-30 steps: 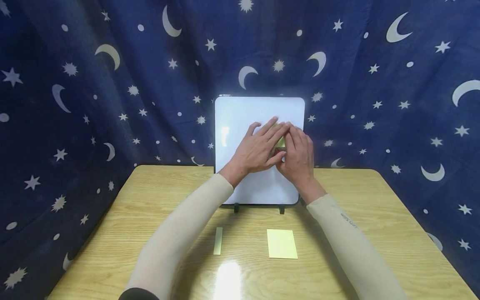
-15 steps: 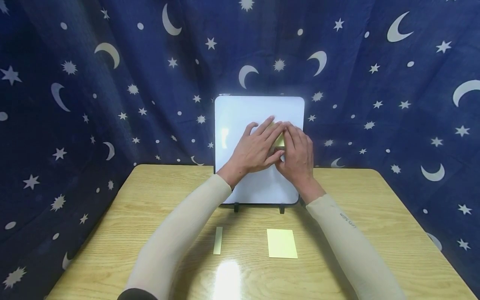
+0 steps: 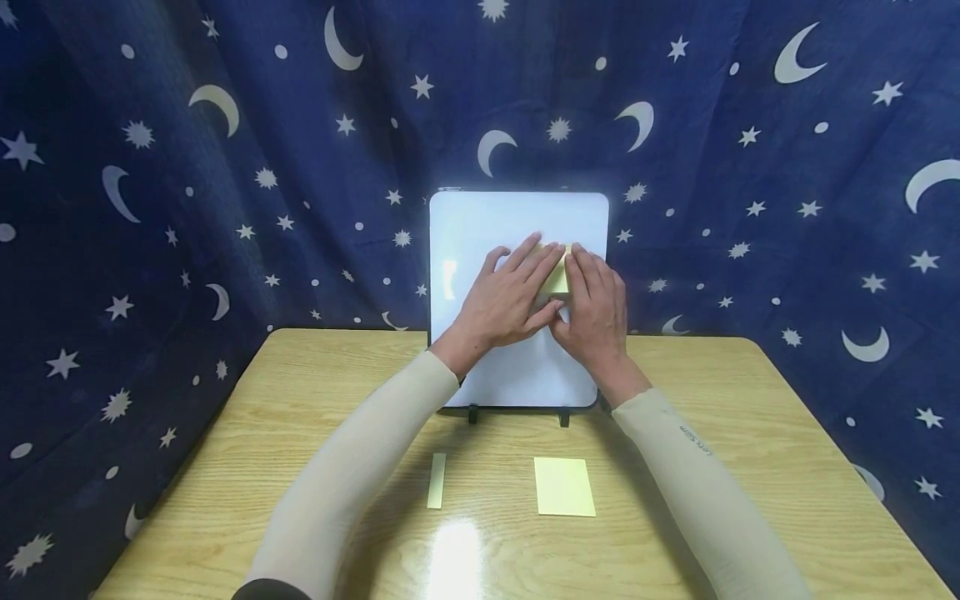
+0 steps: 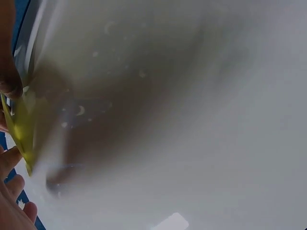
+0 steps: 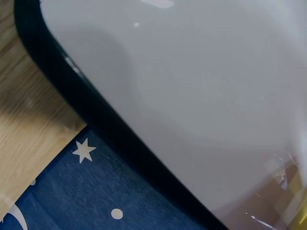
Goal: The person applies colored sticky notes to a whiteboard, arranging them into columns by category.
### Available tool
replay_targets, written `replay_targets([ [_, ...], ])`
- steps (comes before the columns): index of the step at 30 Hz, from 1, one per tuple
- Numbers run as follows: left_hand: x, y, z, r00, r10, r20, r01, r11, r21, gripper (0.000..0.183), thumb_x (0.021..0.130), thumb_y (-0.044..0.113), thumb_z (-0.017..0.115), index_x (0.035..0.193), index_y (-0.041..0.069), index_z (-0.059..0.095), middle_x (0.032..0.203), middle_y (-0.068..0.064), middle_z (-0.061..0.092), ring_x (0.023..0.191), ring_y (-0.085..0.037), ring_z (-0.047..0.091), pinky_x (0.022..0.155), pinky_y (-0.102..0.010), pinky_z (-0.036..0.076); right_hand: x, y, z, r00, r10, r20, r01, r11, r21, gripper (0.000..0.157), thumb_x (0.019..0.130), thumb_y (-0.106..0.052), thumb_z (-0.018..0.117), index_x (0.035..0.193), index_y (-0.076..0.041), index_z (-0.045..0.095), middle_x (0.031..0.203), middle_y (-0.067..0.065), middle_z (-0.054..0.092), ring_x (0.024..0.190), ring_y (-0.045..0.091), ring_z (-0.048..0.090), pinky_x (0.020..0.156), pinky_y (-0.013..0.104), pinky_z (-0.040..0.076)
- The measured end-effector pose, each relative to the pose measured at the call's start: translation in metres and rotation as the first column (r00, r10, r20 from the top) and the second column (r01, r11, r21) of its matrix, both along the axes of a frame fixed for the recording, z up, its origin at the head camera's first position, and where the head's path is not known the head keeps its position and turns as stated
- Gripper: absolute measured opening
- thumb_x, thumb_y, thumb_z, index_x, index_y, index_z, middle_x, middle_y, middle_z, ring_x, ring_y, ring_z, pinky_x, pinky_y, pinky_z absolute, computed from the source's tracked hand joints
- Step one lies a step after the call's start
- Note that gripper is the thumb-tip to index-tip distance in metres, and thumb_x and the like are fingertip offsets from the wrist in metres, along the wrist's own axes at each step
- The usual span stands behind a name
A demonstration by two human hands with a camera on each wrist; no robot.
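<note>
In the head view, a pale yellow sticky note (image 3: 557,282) is up against a whiteboard (image 3: 465,218), partly covered by both hands. My left hand (image 3: 498,296) lies over its left side with the fingers fairly straight. My right hand (image 3: 596,308) rests its fingertips along the right side, thumb lower down and near the left thumb. The left wrist view shows the yellow note (image 4: 23,129) edge-on at the far left, its lower part standing off the board, with fingers (image 4: 9,160) beside it. In the right wrist view, only a yellow sliver shows in the corner.
Flat on the wooden table (image 3: 330,375) lie a second yellow sticky note (image 3: 565,487) and a narrow yellow strip (image 3: 436,481). Black feet (image 3: 564,418) hold up the board. A blue star-and-moon curtain (image 3: 300,150) hangs behind it.
My left hand has shifted slightly left and its fingertips have parted from the right hand's, so more of the yellow note shows between them. My right hand stays nearly still.
</note>
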State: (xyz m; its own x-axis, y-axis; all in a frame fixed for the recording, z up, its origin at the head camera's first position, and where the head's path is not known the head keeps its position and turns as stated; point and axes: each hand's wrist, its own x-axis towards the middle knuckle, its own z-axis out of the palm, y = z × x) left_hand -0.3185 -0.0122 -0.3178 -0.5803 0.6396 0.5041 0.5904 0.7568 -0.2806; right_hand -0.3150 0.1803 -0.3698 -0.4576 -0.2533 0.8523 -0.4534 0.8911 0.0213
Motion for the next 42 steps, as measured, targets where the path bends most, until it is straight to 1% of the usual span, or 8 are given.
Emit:
replay_targets([
  [12,0.001,-0.005,-0.001,1.000,0.014,-0.024,-0.014,1.000,0.026,0.079,0.106,0.062,0.038,0.169,0.016,0.028,0.171,0.003,0.036,0.163,-0.022,0.019,0.122,-0.051,0.027,-0.001,-0.001,-0.001,1.000,0.007,-0.017,-0.008,1.000,-0.019,0.068,0.089,-0.028,0.073,0.146,0.003,0.056,0.158,0.019,0.050,0.139,0.040,0.049,0.112,0.056,0.041],
  [21,0.001,-0.015,-0.005,1.000,0.018,-0.013,-0.017,0.998,0.052,0.081,0.106,0.065,0.039,0.170,0.017,0.025,0.171,0.004,0.036,0.163,-0.021,0.018,0.121,-0.051,0.026,-0.001,-0.002,-0.001,1.000,0.007,-0.003,-0.007,1.000,-0.021,0.065,0.093,-0.031,0.063,0.147,0.004,0.054,0.159,0.019,0.049,0.138,0.041,0.048,0.112,0.057,0.040],
  [28,0.001,-0.023,-0.007,0.999,0.040,-0.010,-0.039,0.998,0.057,0.081,0.106,0.063,0.039,0.170,0.016,0.026,0.172,0.003,0.035,0.163,-0.021,0.019,0.119,-0.052,0.027,0.000,-0.003,-0.002,1.000,0.010,-0.009,-0.010,1.000,-0.025,0.063,0.093,-0.030,0.062,0.145,0.004,0.056,0.157,0.019,0.051,0.137,0.041,0.049,0.110,0.057,0.041],
  [34,0.001,-0.027,-0.008,1.000,0.023,0.000,-0.023,0.997,0.068,0.080,0.105,0.062,0.040,0.170,0.017,0.026,0.172,0.004,0.034,0.163,-0.020,0.017,0.120,-0.052,0.026,-0.001,-0.002,-0.003,1.000,0.015,-0.015,-0.015,1.000,-0.027,0.062,0.093,-0.028,0.062,0.146,0.005,0.055,0.158,0.020,0.050,0.136,0.042,0.049,0.110,0.058,0.040],
  [39,0.001,-0.027,-0.010,1.000,0.017,0.007,-0.017,0.997,0.075,0.079,0.105,0.061,0.040,0.170,0.018,0.026,0.173,0.004,0.033,0.164,-0.021,0.015,0.121,-0.051,0.026,-0.001,-0.003,-0.003,0.999,0.019,-0.031,-0.020,0.999,-0.030,0.062,0.092,-0.027,0.062,0.145,0.005,0.056,0.157,0.019,0.051,0.135,0.042,0.051,0.109,0.058,0.041],
  [42,0.000,-0.027,-0.010,1.000,0.017,0.010,-0.018,0.997,0.075,0.079,0.106,0.061,0.039,0.170,0.018,0.026,0.173,0.003,0.032,0.164,-0.021,0.014,0.121,-0.051,0.026,0.000,-0.003,-0.002,0.999,0.018,-0.026,-0.018,1.000,-0.026,0.062,0.092,-0.027,0.062,0.145,0.005,0.055,0.157,0.020,0.051,0.135,0.042,0.050,0.109,0.057,0.041],
])
